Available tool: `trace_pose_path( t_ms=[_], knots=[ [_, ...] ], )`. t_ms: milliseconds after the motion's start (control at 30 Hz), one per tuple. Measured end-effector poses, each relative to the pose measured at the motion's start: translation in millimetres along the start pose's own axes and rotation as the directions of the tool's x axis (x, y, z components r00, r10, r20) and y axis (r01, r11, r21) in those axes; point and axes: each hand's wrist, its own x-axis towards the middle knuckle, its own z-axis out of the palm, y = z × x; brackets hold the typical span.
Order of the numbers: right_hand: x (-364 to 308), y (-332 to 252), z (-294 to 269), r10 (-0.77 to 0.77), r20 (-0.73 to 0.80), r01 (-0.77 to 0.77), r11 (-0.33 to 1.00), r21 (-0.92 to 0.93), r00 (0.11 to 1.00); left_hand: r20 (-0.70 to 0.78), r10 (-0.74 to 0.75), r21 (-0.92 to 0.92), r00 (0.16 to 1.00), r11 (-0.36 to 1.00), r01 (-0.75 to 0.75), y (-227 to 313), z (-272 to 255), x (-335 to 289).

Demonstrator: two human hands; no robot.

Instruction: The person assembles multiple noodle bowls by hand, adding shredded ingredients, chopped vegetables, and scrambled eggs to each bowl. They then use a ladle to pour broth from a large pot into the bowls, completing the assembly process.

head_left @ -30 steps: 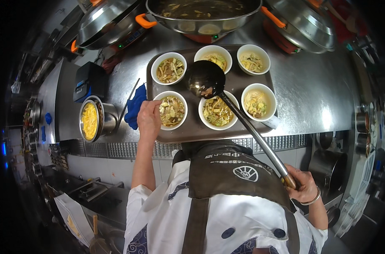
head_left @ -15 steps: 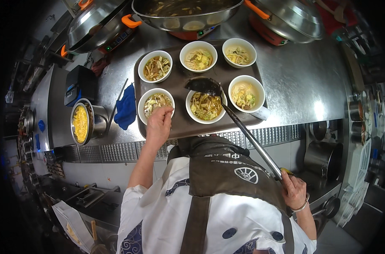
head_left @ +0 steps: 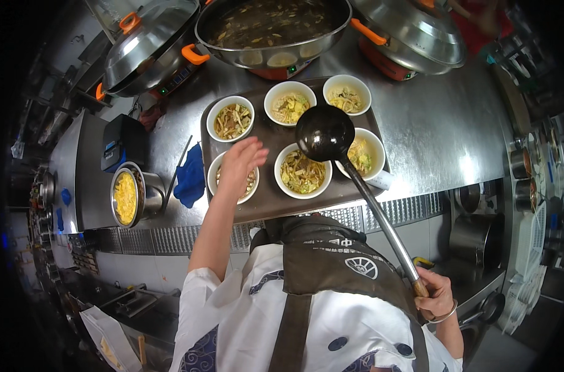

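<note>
My right hand [head_left: 434,296] is wrapped round the wooden end of a long-handled ladle [head_left: 324,131]. The ladle's dark cup hangs over the tray, hiding part of the near right bowl [head_left: 372,149] and the edge of the near middle bowl [head_left: 302,172]. Over the near left bowl [head_left: 252,186] hovers my left hand [head_left: 237,162], its fingers stretched out and holding nothing. White bowls of noodle-like strips, yellow pieces and broth stand in two rows on a brown tray [head_left: 269,211]; the far row has a left [head_left: 231,120], a middle [head_left: 289,104] and a right bowl [head_left: 347,96].
A large wok of broth [head_left: 273,28] stands behind the tray, between two lidded pans [head_left: 155,40] [head_left: 412,34]. To the left are a blue cloth [head_left: 189,177], a metal pot of yellow shreds [head_left: 126,197] and a black box [head_left: 122,141]. The steel counter [head_left: 437,133] extends right.
The ladle has risen from the near middle bowl and moved right, its cup now fully in view. My left hand has left the near left bowl's rim, and its fingers have opened.
</note>
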Motion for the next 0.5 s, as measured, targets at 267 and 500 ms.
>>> trace_pose_path(
  t_ms=[267,500],
  knots=[
    [69,-78,27,-0.246,0.091,0.249,0.968,-0.030,0.965,0.203,-0.300,-0.374,0.932,0.856,0.357,-47,23,128],
    [174,-150,63,-0.314,-0.041,0.230,0.770,-0.596,0.948,0.204,-0.263,-0.462,0.943,0.824,0.330,-44,40,131]
  ],
)
